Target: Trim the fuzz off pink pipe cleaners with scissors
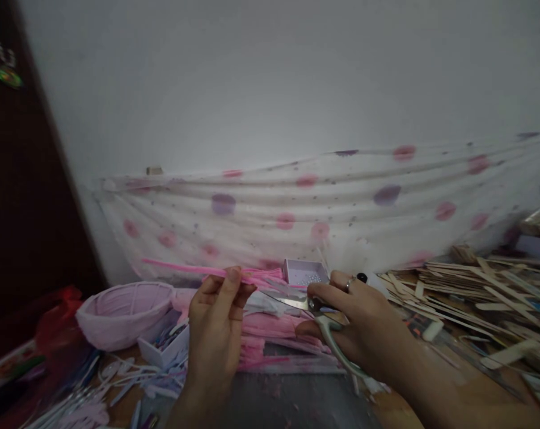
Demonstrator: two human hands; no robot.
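Note:
A long pink fuzzy strip (176,266) is pinched between the thumb and fingers of my left hand (220,322), and it stretches out to the left and right of them. My right hand (363,322) grips scissors with pale green handles (335,348), a ring on one finger. The scissor blades (290,301) point left, just to the right of my left fingertips and close below the strip's right part. Whether the blades touch the strip is hard to tell. Behind and below the hands lie bundles of pink strips (272,326).
A pink basket (124,313) and a small white box (163,351) of odds and ends stand on the left. A box of beads (304,271) sits behind the hands. Many wooden sticks (458,286) are piled on the right. A grey mat (292,399) lies in front.

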